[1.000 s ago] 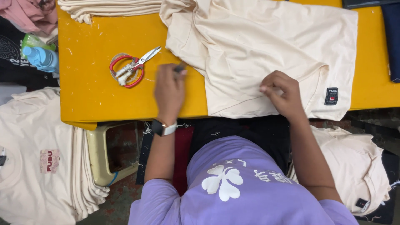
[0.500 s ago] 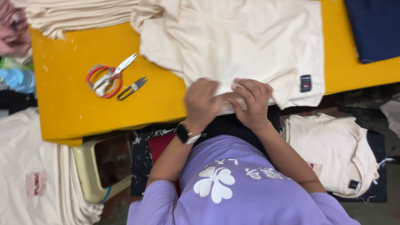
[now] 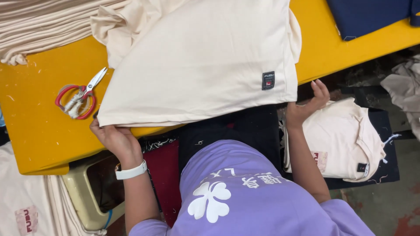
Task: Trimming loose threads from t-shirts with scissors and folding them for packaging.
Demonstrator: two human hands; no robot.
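Note:
A cream T-shirt with a small dark label at its hem lies spread on the yellow table. My left hand, with a white watch on the wrist, grips the shirt's lower left hem corner at the table's front edge. Just past the shirt's lower right corner, my right hand is off the table with fingers apart and holds nothing. Red-handled scissors lie on the table to the left of the shirt.
Folded cream garments are stacked at the table's back left and navy fabric lies at the back right. A pile of cream shirts sits low on my right, more on my left. A beige stool stands below the table.
My hands were together at the middle of the hem; they have moved apart, the left to the hem's left corner, the right off the shirt to the right. The small snips are out of sight.

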